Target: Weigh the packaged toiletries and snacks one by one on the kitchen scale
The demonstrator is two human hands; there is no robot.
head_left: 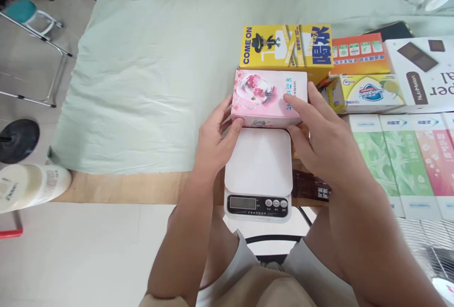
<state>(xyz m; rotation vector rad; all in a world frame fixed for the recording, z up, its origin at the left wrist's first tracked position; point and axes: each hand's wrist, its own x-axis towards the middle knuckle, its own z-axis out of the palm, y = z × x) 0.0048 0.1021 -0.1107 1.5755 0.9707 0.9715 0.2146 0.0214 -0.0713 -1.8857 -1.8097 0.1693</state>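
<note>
A pink and white box point(264, 94) with flower pictures lies just beyond the white plate of a kitchen scale point(258, 162). My left hand point(220, 134) grips the box's left end, its thumb at the near corner. At the other end, my right hand point(319, 129) has a finger on the lid, the thumb at the near right corner and other fingers along the right side. Behind the pink box, close against it, is a yellow box point(286, 47) printed "COME ON". The scale sits at the table's front edge; its display shows no readable digits.
To the right lie an orange box point(360, 55), a yellow soap box point(372, 92), a white box point(422, 73) and several green and pink cartons point(406, 160). A dark wrapper point(310, 185) lies by the scale. A white bottle point(35, 184) is at the left front edge.
</note>
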